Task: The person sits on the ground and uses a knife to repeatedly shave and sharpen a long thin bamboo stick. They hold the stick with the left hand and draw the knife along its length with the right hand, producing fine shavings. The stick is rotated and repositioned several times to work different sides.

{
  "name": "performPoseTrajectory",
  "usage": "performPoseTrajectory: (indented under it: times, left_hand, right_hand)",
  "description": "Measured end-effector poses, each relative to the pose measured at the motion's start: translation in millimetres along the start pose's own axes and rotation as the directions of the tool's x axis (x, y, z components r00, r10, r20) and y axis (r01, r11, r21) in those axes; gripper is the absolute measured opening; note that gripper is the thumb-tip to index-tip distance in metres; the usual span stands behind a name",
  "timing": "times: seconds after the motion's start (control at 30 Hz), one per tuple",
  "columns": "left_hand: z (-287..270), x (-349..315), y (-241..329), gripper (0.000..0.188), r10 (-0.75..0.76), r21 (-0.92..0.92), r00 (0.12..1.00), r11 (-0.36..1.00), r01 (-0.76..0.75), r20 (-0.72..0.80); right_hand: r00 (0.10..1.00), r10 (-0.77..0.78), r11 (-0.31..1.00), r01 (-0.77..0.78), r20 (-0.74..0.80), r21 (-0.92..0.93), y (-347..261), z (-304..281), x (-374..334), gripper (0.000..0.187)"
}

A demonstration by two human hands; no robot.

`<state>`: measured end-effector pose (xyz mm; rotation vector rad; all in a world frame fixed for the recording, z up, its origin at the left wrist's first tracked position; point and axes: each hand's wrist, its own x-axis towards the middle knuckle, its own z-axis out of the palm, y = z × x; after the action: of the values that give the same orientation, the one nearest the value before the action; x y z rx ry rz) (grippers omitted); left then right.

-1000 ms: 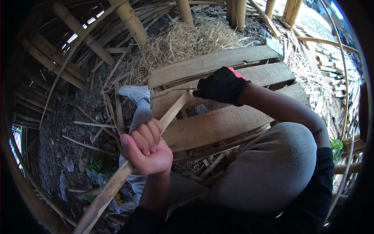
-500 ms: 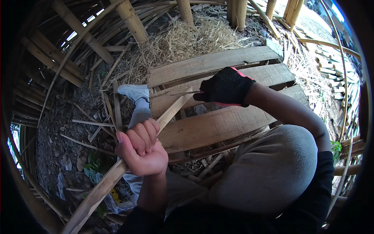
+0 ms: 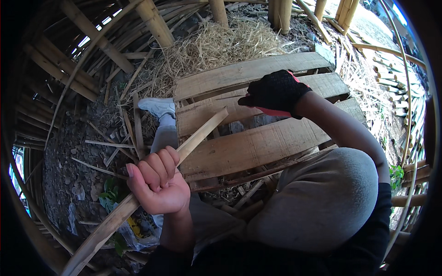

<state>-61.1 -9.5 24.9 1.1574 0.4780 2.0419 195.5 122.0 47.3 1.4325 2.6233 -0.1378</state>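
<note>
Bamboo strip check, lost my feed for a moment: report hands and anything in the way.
Left hand fisted, firm grip mid-strip. Gloved right hand closed at the top, contents unseen. Bamboo strip slants up over the wooden pallet. Nothing in the way.

Outdoor bamboo workshop: bamboo poles (image 3: 154,23), straw (image 3: 221,43), plank pallet (image 3: 258,142), dirt ground.

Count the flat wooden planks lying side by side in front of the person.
3. The far plank lies by the straw, the middle plank under the gloved right hand, the near plank by the knee. More may be hidden.
</note>
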Motion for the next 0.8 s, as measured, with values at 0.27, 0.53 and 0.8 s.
performPoseTrajectory:
  times: [0.27, 0.53, 0.8]
  left_hand:
    - [7.8, -26.5, -28.7, 0.052, 0.056, 0.009, 0.970, 0.998, -0.055, -0.235]
    - [20.6, -35.5, -34.0, 0.051, 0.102, 0.061, 0.981, 0.994, -0.093, -0.166]
    - [12.1, -31.6, -35.7, 0.050, 0.067, 0.041, 0.983, 0.997, -0.061, -0.169]
  right_hand:
    - [0.931, -0.325, 0.936, 0.342, -0.165, 0.085, -28.3, 20.8, -16.1, 0.028]
    - [0.988, -0.114, 0.981, 0.097, -0.099, -0.168, 15.2, 42.1, 7.5, 0.037]
    - [0.989, -0.138, 0.990, 0.139, -0.053, 0.025, -19.2, 18.6, -14.0, 0.034]
